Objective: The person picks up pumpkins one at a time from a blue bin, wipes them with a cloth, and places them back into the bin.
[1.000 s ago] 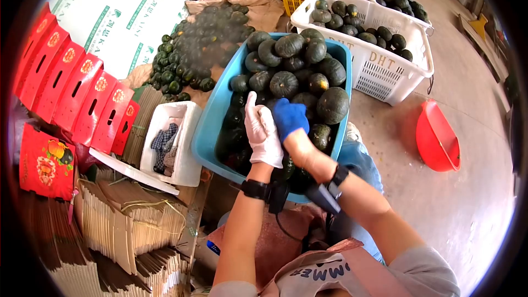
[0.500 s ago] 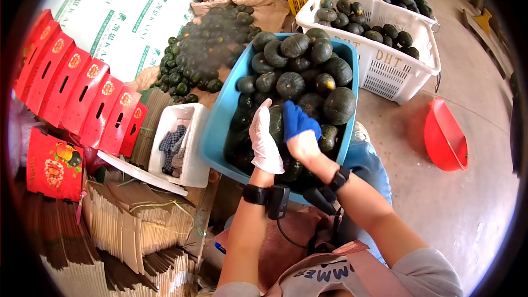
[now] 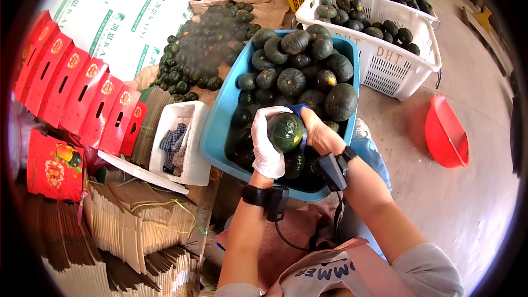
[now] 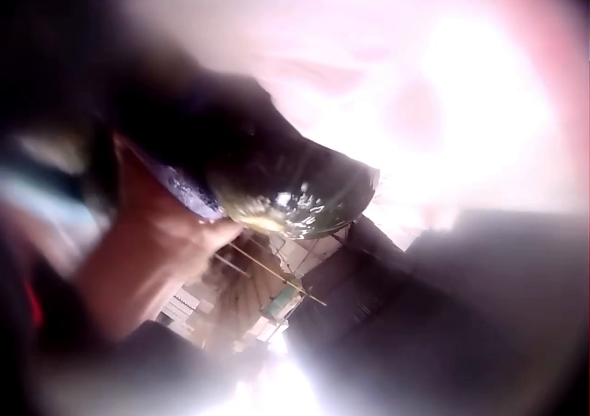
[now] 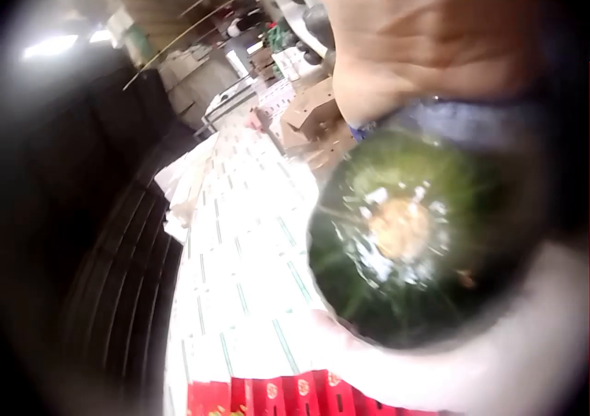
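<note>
Step looks like handling one squash [image 3: 285, 132] two-handed, maybe turning or wiping it; can't confirm which. Squash is above the near half of the blue tub [image 3: 221, 110], other squashes [image 3: 290, 82] in the tub beyond it. Grip: left hand [image 3: 267, 144], white glove, cups its left side, fingers curled over; right hand [image 3: 314, 125], blue glove, grasps the opposite side. Next move, my read: keep both palms snug on the shiny, slippery-looking skin, rotate or lower gently, don't knock the pile.

Hard to see: right fingertips mostly behind the squash in head view. Left wrist view badly glared and dark, glove edges lost. Tub bottom hidden. Floor pile [image 3: 184, 71], left of and beyond tub, partly smeared.
</note>
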A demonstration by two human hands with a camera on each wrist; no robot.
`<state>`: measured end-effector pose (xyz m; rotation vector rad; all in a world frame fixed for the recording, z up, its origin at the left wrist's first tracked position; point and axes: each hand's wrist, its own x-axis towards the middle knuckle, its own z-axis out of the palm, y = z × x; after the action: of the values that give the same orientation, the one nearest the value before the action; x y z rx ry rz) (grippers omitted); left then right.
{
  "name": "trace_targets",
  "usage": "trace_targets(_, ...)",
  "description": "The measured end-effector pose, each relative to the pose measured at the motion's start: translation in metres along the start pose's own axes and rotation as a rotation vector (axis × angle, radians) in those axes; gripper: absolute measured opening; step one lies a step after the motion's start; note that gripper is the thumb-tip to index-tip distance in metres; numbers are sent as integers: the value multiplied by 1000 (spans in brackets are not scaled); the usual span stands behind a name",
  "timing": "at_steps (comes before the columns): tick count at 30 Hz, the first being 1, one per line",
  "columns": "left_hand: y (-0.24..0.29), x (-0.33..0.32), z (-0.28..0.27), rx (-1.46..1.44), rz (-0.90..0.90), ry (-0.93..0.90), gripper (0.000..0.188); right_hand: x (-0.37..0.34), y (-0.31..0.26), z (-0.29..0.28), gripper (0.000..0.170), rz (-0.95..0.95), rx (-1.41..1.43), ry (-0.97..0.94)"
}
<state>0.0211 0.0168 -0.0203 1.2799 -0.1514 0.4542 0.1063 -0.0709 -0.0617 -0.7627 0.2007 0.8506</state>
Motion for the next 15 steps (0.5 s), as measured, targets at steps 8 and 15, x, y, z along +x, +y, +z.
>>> trace_targets(8, -32, 17, -18, 165, -77, 355, 47, -41, 45, 38, 46, -693, -1718, 566)
trace_targets(15, -13, 16, -18, -523, -413, 541, 42, 6, 40, 12, 19, -1469, -1332, 647)
